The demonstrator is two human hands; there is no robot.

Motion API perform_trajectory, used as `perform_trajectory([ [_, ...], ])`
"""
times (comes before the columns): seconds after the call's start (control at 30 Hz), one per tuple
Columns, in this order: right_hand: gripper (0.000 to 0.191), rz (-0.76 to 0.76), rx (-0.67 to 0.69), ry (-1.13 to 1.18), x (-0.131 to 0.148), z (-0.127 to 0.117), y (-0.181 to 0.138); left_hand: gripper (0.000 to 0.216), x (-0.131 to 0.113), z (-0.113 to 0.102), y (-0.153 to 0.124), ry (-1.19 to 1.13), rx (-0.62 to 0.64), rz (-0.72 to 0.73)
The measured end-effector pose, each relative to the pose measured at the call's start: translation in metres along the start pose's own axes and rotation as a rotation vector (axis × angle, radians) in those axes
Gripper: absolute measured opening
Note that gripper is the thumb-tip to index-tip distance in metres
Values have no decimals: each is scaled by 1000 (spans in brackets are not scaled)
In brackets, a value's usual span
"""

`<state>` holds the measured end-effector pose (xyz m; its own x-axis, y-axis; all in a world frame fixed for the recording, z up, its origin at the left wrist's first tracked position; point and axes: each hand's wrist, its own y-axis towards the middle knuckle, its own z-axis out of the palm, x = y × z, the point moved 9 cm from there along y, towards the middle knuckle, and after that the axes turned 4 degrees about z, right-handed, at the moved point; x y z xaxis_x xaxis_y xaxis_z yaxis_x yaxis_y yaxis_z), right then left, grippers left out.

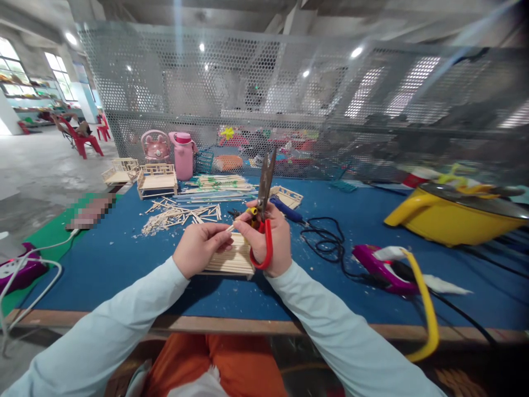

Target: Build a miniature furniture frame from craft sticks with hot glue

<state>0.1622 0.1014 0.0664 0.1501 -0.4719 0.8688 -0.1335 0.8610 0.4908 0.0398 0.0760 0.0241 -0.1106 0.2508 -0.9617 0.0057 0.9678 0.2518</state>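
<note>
My left hand (202, 247) pinches a short thin wooden stick (231, 226), whose other end meets the fingertips of my right hand (270, 237). In my right hand are red-handled scissors (266, 187), blades pointing up and away from the stick. Under both hands lies a small platform of wooden sticks (231, 259) laid side by side, partly covered by my fingers. Just behind the right fingers stands a small yellow-tipped tool (253, 210), mostly hidden. A blue-handled tool with a black cord (286, 209) rests beyond my right hand.
Loose sticks and scraps (177, 216) lie left of centre. Small stick-built furniture pieces (157, 180) stand behind them, near a pink bottle (184, 157). To the right are a yellow electric pan (458, 215) and a purple power strip (384, 270) with cords. A perforated metal screen (248, 94) borders the back.
</note>
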Motion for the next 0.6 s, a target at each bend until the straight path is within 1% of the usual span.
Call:
perform_trajectory([
  [0.1,31,6,16,-25,2,2,0,29,0,2,-1,6,32,-19],
  [0.17,32,27,20,-30,2,-2,4,27,3,0,-1,-87,3,-85],
  [0.3,35,142,-20,-60,-7,-23,19,24,8,-2,-1,-330,-62,-235],
  [0.4,35,217,16,-55,-16,-30,27,19,9,-1,-2,-419,-64,-290],
  [0.47,34,229,64,-8,-18,-26,27,17,11,1,-3,-441,-46,-315],
  [0.6,40,219,162,74,-13,-7,16,19,13,7,-6,-418,-10,-341],
])
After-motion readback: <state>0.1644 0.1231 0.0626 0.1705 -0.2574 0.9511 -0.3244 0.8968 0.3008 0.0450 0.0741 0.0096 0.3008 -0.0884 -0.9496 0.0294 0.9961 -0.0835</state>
